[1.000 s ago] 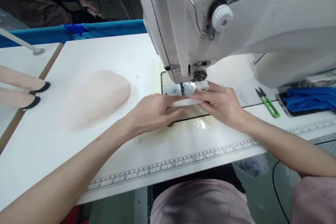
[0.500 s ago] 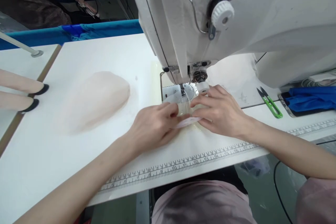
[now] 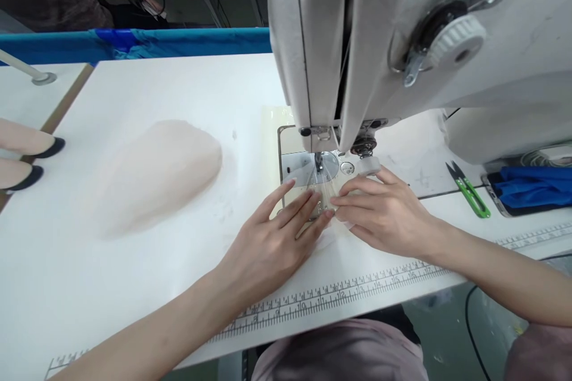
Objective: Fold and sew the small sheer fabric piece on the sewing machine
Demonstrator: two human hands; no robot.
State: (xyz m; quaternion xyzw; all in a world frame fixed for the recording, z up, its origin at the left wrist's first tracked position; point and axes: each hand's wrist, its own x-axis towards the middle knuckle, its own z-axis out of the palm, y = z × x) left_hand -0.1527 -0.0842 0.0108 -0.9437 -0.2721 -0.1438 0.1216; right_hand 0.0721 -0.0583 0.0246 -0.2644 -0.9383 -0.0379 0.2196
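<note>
A thin, sheer white fabric (image 3: 325, 239) lies below the presser foot (image 3: 319, 161) of a sewing machine (image 3: 313, 71). My left hand (image 3: 272, 241) rests flat over this fabric with its fingers spread, the tips just in front of the metal needle plate (image 3: 295, 162). Close to its right, my right hand (image 3: 386, 211) has its fingers bent together on the fabric's right side, where a small white edge shows under them. Part of the fabric is hidden beneath both hands.
A sheer beige piece (image 3: 165, 172) lies on the white table (image 3: 134, 297) at left. Green thread snips (image 3: 469, 190), a phone (image 3: 498, 196) and blue cloth (image 3: 536, 184) lie at right. A printed ruler (image 3: 308, 306) runs along the front edge.
My left hand has uncurled from its hold on the fabric and now lies flat with fingers spread. The fabric has lowered onto the table. The view has shifted slightly.
</note>
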